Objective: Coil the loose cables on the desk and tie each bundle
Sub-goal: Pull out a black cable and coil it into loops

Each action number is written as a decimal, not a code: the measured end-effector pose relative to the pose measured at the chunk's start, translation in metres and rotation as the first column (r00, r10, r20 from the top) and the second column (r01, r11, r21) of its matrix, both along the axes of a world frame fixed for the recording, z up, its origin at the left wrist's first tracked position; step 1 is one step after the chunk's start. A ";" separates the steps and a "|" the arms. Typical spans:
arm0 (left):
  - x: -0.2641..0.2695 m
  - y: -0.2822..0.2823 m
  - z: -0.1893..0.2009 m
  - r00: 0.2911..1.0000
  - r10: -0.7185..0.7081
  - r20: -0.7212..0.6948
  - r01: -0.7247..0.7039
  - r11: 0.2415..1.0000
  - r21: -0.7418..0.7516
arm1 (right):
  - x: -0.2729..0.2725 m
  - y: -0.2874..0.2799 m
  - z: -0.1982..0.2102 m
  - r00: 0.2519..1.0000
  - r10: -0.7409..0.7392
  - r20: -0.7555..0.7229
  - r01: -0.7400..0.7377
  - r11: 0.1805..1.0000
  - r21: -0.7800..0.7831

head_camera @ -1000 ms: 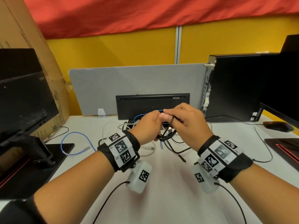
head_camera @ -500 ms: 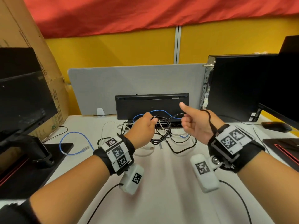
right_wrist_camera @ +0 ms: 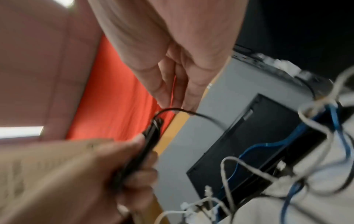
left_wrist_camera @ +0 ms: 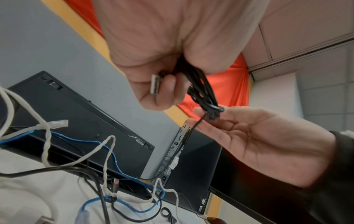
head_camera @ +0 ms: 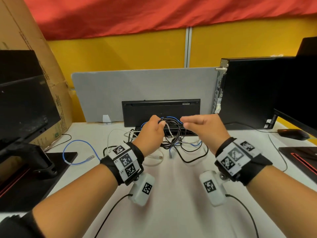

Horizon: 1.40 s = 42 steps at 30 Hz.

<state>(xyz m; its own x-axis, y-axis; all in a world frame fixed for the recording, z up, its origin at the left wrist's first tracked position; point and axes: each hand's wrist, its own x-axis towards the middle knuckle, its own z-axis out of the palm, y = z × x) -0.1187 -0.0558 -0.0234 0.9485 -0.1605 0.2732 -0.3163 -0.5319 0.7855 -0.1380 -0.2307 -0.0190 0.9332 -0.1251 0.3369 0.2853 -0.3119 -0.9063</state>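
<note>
A black cable is coiled into a bundle (head_camera: 171,133) that hangs from my left hand (head_camera: 158,123), which grips its top above the desk. In the left wrist view the bundle (left_wrist_camera: 203,91) runs out of my left fist beside a silver USB plug (left_wrist_camera: 155,84), with one turn wrapped round its end. My right hand (head_camera: 184,122) is just right of it and pinches the cable's free strand (right_wrist_camera: 178,109) at the fingertips (left_wrist_camera: 199,121). Loose blue (head_camera: 75,152), white (head_camera: 154,162) and grey cables lie tangled underneath.
A black keyboard (head_camera: 161,110) leans upright on the grey divider (head_camera: 137,90) behind the cables. A PC tower (head_camera: 248,93), a mouse (head_camera: 293,133) and a monitor stand right; another monitor (head_camera: 25,109) and a cardboard box stand left. Bare white desk (head_camera: 171,194) lies near me.
The hands were together, then my right hand swung out to the right with the strand. It has now come back to the bundle, which my left hand has kept holding.
</note>
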 end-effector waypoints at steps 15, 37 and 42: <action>-0.004 -0.001 0.000 0.993 -0.116 -0.001 0.114 0.977 -0.179 | -0.002 0.000 -0.001 0.964 -0.151 0.221 0.201 0.953 -0.228; 0.000 0.002 -0.008 0.989 -0.145 0.017 0.144 0.959 -0.242 | -0.024 0.026 0.010 0.888 0.455 -0.063 -0.219 0.540 0.813; -0.003 0.009 -0.007 0.978 -0.207 -0.023 0.192 0.941 -0.279 | -0.025 0.025 0.016 0.847 0.523 -0.093 -0.253 0.551 0.796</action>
<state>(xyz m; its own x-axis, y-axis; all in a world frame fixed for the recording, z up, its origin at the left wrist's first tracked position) -0.1213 -0.0467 -0.0309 0.9186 -0.2739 0.2848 -0.3489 -0.2239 0.9100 -0.1631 -0.2059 -0.0028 0.9797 0.2000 0.0155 -0.1029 0.5672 -0.8171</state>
